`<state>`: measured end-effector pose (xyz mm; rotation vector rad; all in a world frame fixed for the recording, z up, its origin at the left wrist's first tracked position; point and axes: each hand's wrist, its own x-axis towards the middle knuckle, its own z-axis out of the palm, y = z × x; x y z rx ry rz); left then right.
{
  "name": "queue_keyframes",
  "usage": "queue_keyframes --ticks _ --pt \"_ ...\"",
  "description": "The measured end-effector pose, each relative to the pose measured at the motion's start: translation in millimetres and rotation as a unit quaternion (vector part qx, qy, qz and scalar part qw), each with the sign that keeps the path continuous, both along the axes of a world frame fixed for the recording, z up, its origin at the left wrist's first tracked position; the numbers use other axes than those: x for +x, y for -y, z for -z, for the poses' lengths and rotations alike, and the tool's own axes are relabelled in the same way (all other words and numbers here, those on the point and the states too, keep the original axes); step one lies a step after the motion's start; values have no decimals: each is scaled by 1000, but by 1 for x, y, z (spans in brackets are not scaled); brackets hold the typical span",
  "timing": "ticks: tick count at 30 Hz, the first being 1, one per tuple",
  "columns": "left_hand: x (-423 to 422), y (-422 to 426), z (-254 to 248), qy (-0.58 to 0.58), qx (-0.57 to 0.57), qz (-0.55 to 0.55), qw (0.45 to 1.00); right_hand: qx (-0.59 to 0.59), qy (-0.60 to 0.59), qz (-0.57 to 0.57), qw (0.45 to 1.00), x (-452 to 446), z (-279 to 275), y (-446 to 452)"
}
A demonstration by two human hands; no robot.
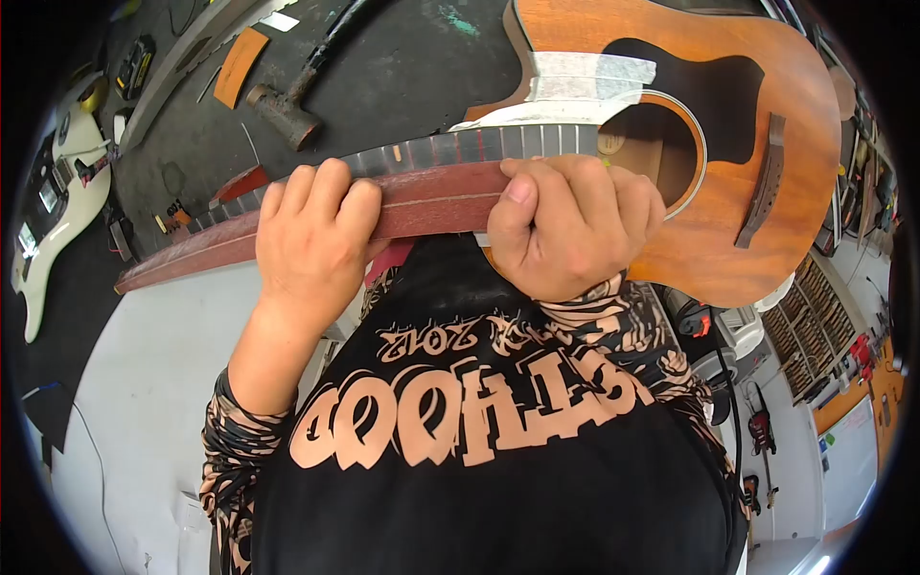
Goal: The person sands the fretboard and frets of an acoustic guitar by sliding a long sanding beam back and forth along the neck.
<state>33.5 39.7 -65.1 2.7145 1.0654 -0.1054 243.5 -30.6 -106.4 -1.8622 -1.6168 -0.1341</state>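
A brown acoustic guitar point(714, 220) lies across the bench with its body to the right. White tape point(585, 77) covers part of its top beside the sound hole and the dark pickguard. Along the dark fretboard point(465, 146), whose slots show as pale lines, rests a long reddish sanding beam point(431, 201). My left hand point(321, 235) is closed over the beam's middle, fingers curled across its top. Close to the sound hole, my right hand point(575, 220) grips the beam's other end. The beam's underside is hidden.
On the dark bench lie a hammer point(285, 117) with a rusty head and an orange sheet point(241, 67). A white electric guitar body point(72, 216) lies at the far left. A slotted rack point(815, 321) and hanging guitars are at the right.
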Motion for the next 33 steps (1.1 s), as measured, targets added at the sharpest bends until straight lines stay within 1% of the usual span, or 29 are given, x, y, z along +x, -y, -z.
queue_keyframes --ticks 1,3,5,7,9,13,15,16,17,18,19,20,22,23,25,27,28,29,31,33 --pt "9 -1 -1 -2 -2 5 1000 -2 -2 5 1000 11 -2 2" --pt "43 -1 -2 37 -16 13 999 -31 32 -32 998 51 -5 2" --pt "80 2 1 57 -13 21 998 -50 30 -23 998 87 -8 5" --pt "113 8 12 100 35 17 994 -21 42 -26 999 120 -9 3" --pt "127 11 13 102 32 8 994 -24 50 -22 998 133 -9 2" --pt "98 2 14 124 20 7 992 -40 55 -12 998 104 -10 -5" --pt "61 -13 1 81 -40 5 996 -51 45 -3 998 63 -9 -11" --pt "42 -18 0 59 -40 -2 997 -58 47 4 997 43 -9 -15" --pt "25 -23 -1 60 -36 -1 998 -58 47 7 997 27 -6 -19" --pt "12 -26 0 46 -20 2 999 -42 33 0 999 13 -2 -22" --pt "12 -28 1 47 -16 12 999 -25 20 -1 999 11 0 -24" --pt "10 -25 1 22 -11 8 1000 -27 19 5 999 13 0 -24" --pt "16 -22 0 -18 -10 1 1000 -3 6 -13 1000 20 0 -24" --pt "25 -22 0 -21 -9 4 1000 -2 3 -11 1000 30 -1 -24" --pt "54 -24 3 31 -2 23 999 -39 56 -23 997 64 -3 -21" --pt "87 -18 12 77 32 22 996 -56 44 -23 997 96 -8 -19" --pt "104 -14 14 78 30 21 996 -62 43 -22 997 111 -10 -17" --pt "120 -11 15 92 33 11 995 -43 49 -23 998 125 -10 -16" --pt "129 -8 16 105 36 -8 994 -59 53 -23 997 138 -12 -14" --pt "126 -9 15 109 37 3 993 -54 50 -18 997 134 -10 -16"
